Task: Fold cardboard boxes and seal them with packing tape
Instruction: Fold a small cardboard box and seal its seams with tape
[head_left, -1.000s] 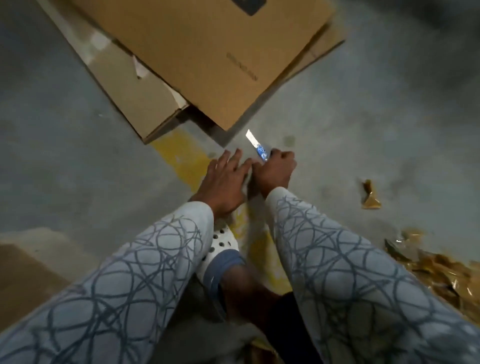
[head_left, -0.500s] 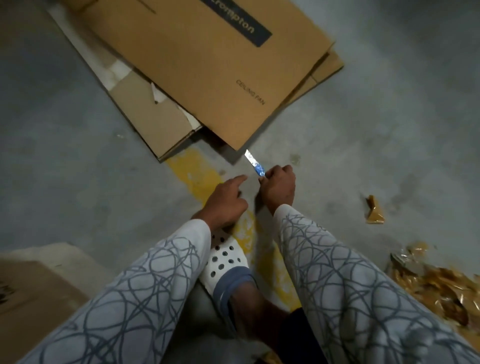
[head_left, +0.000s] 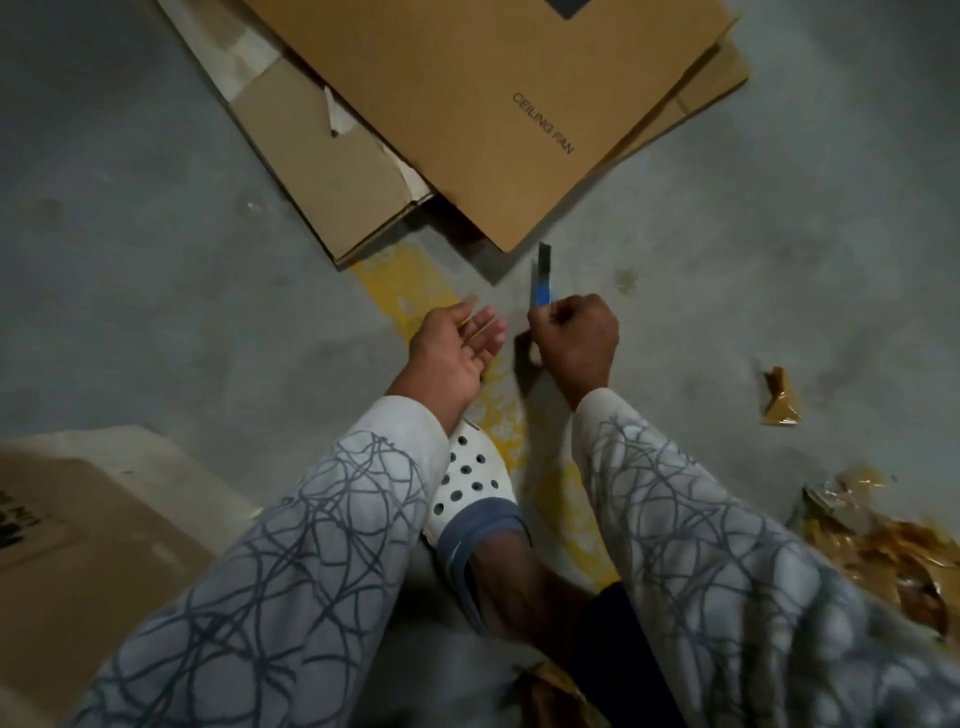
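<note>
right hand (head_left: 576, 340) fingers curl round the utility knife (head_left: 542, 283), left hand (head_left: 454, 345) fingers relaxed, empty; ceiling fan carton (head_left: 467, 104) at 12 o'clock looks light, stiff: lift by edges

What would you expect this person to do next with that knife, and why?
Probably lay the cutter down. The right hand grips it with the blade out, pointing toward the flat CEILING FAN box, while the left hand lies open and empty; folding likely needs both hands.
</note>
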